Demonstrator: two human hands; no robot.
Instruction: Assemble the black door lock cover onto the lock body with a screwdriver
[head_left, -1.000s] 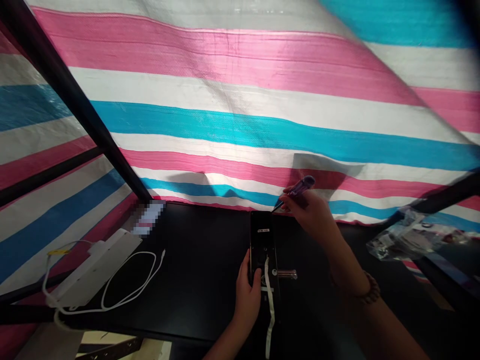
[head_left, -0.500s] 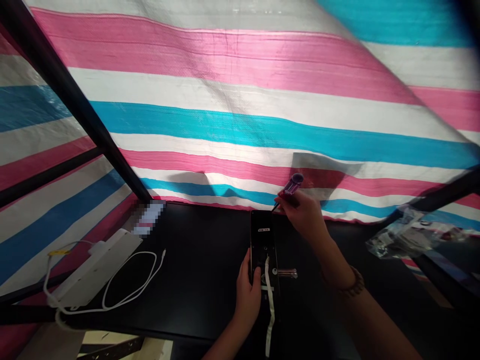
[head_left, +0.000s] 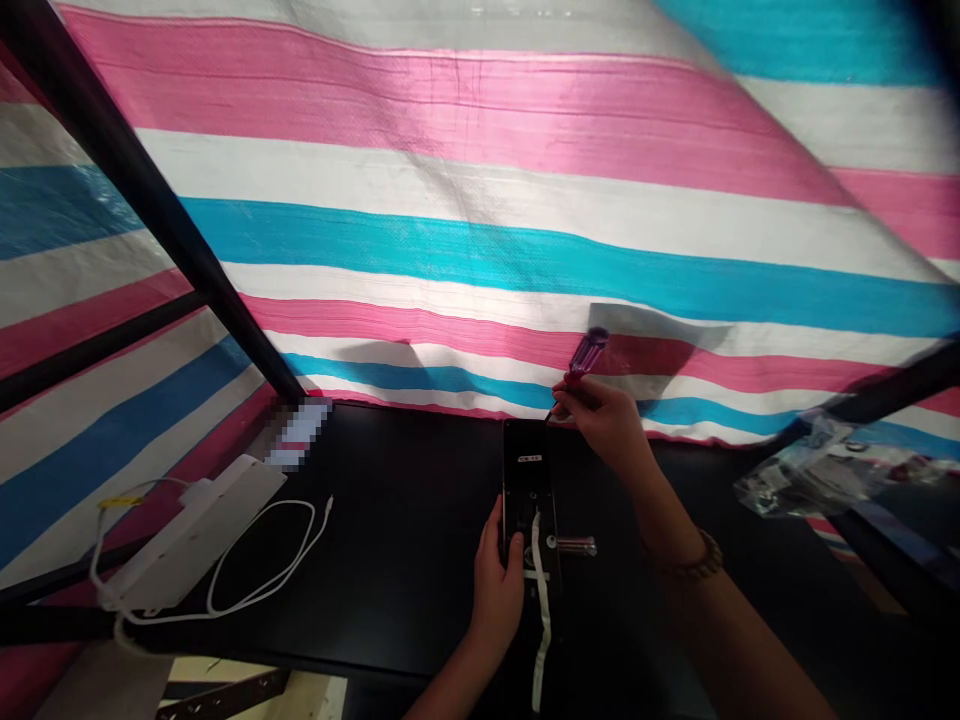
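Note:
A long black door lock panel (head_left: pixel 528 480) lies on the black table, with a small white label near its far end. A short lever handle (head_left: pixel 576 546) sticks out from its right side, and a white ribbon-like cable (head_left: pixel 541 630) runs from its middle toward me. My left hand (head_left: pixel 500 590) is closed around the panel's left edge, its thumb on top. In the fingers of my right hand (head_left: pixel 606 420) is a screwdriver (head_left: pixel 588 350) with a see-through purple handle. Its shaft slants down to the panel's far right corner; whether the tip touches a screw cannot be made out.
At left stands a white power strip (head_left: pixel 195 535) with a looped white cable (head_left: pixel 281 575). Clear plastic bags (head_left: pixel 817 465) lie at the right. Black frame bars (head_left: pixel 142 190) and a striped tarp (head_left: pixel 465 240) enclose the table (head_left: pixel 390 540).
The screwdriver's handle has risen slightly, and my right-hand fingers have shifted a little on it. My left hand and the panel keep nearly the same place.

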